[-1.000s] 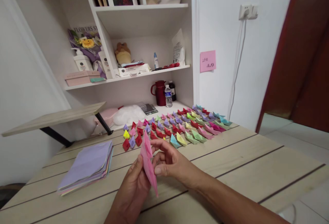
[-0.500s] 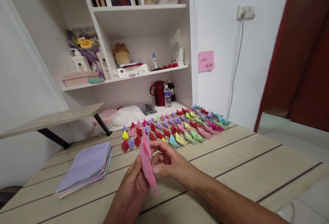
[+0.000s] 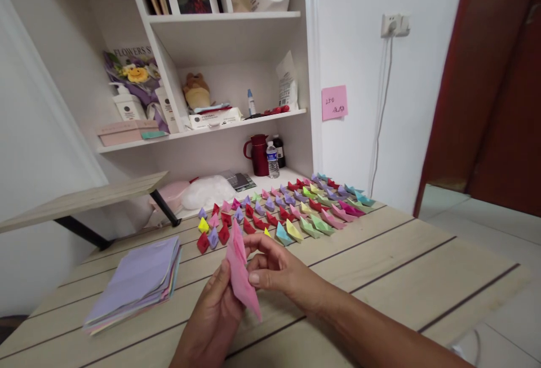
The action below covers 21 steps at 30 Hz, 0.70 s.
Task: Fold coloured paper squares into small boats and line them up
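Observation:
A folded piece of pink paper (image 3: 242, 278), long and pointed at both ends, is held upright above the table between both hands. My left hand (image 3: 217, 306) grips its left side, the thumb pressed on the near face. From the right, my right hand (image 3: 274, 269) pinches the paper's edge with thumb and fingers; some fingertips are hidden behind it. Beyond the hands stand rows of small folded paper boats (image 3: 291, 210) in red, purple, pink, green, yellow and blue. Left of my left hand lies a stack of coloured paper sheets (image 3: 135, 275), purple on top.
The slatted wooden table (image 3: 380, 266) carries a small raised shelf (image 3: 84, 199) at the left. Behind it, a white shelf unit (image 3: 228, 17) holds a red jug (image 3: 258, 155), a water bottle (image 3: 273, 160) and a white plastic bag (image 3: 208, 192). A pink note (image 3: 334, 103) is on the wall.
The pink paper has turned slightly, showing a little more of its broad face. Both hands keep their grip on it. The whole view has shifted a little.

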Motion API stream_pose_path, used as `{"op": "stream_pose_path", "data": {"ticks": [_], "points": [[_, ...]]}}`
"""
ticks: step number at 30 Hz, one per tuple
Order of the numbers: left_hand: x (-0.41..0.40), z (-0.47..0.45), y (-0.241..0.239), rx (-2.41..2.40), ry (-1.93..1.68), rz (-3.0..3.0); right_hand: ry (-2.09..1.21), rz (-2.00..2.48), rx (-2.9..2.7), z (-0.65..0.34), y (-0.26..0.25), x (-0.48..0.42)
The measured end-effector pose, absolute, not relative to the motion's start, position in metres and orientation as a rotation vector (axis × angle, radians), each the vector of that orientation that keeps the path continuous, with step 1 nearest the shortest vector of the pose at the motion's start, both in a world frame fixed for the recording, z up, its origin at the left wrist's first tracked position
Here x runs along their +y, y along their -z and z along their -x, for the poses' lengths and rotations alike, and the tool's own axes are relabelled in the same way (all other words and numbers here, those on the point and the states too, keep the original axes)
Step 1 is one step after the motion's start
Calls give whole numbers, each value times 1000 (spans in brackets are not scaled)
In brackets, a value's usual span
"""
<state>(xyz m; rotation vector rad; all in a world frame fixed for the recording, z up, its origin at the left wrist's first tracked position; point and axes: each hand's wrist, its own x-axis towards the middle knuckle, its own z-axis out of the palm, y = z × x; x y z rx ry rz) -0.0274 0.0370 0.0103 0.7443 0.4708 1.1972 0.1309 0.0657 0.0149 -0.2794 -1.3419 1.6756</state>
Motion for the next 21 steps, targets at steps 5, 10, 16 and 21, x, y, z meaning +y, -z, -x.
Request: {"op": "stream_pose_path", "data": {"ticks": [5, 10, 16, 21], "points": [[37, 27, -11, 524, -1159, -779, -1641, 279, -1369, -132, -17, 65], [39, 29, -7, 585, -1142, -806, -1590, 287, -1399, -132, -17, 66], [42, 30, -3, 653, -1169, -790, -1451, 383, -1476, -130, -16, 67], [41, 29, -3, 778, -1187, -899, -1459, 450, -1394, -128, -15, 68]]}}
